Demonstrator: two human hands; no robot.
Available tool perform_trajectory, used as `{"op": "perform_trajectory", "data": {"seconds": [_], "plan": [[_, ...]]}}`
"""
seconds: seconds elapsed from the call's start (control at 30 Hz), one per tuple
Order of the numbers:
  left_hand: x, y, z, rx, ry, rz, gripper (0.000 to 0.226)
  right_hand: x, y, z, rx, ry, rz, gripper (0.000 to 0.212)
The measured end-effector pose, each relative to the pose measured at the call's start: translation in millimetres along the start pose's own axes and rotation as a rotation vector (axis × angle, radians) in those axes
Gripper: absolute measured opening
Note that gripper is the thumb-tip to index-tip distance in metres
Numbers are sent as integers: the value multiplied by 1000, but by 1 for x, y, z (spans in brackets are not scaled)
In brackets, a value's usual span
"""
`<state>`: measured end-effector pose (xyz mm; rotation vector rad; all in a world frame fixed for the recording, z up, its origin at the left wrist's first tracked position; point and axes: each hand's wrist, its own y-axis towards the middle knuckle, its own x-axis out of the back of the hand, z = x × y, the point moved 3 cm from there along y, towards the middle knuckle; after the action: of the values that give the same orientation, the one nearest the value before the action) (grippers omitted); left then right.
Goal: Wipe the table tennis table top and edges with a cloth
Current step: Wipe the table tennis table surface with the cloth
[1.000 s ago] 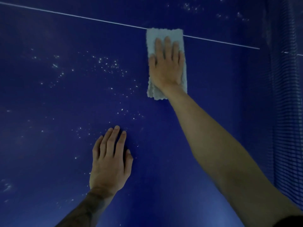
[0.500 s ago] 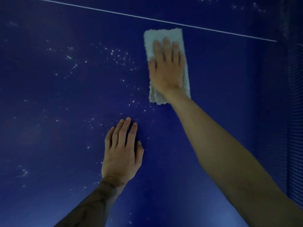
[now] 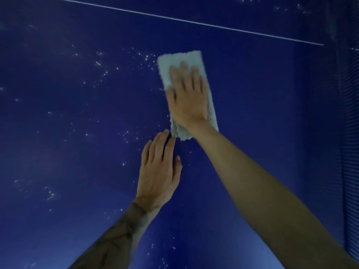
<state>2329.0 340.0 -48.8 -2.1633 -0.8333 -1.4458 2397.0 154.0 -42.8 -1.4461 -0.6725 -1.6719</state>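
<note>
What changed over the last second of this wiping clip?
The right hand, flat on the cloth, drew it back from the white line toward the person, until its near end almost reaches the left hand. Nothing gripped or released. The left hand stays flat on the table.

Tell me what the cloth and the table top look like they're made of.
Cloth: soft textile, likely microfibre or terry; pale, matte, with fuzzy scalloped edges, seemingly folded double at the near end. Table top: hard flat board, probably painted wood composite; dark blue, low sheen, thin white painted line, pale specks sitting on top.
</note>
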Motion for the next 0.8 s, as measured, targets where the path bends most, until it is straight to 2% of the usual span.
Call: {"op": "perform_trajectory", "data": {"seconds": [0.07, 0.1, 0.23, 0.33, 0.4, 0.5, 0.57, 0.63, 0.73, 0.8], "plan": [[12, 1, 18, 9, -1, -26, 52, -5, -29, -4, 151, -44, 25, 62], [19, 2, 29, 29, 16, -39, 52, -3, -36, -15, 140, -45, 34, 61], [35, 10, 69, 108, 83, -26, 54, 15, -6, -58, -155, -29, 12, 62], [31, 10, 78, 102, 118, 5, 56, 16, 40, -43, -293, 32, -36, 63], [27, 10, 80, 91, 119, 2, 56, 8, 53, -15, -224, 41, -37, 63], [29, 11, 81, 98, 114, 2, 56, -3, 25, 24, 77, -15, -6, 63], [31, 12, 81, 100, 118, 14, 57, -5, 6, 20, 206, -52, 36, 62], [31, 12, 80, 102, 120, 23, 57, 1, 19, -4, 129, -46, 34, 61], [29, 13, 82, 98, 125, 25, 57, 14, 72, -27, -119, -4, -6, 62], [27, 12, 84, 84, 132, 14, 56, 16, 100, -16, -163, 11, -16, 63]]}}
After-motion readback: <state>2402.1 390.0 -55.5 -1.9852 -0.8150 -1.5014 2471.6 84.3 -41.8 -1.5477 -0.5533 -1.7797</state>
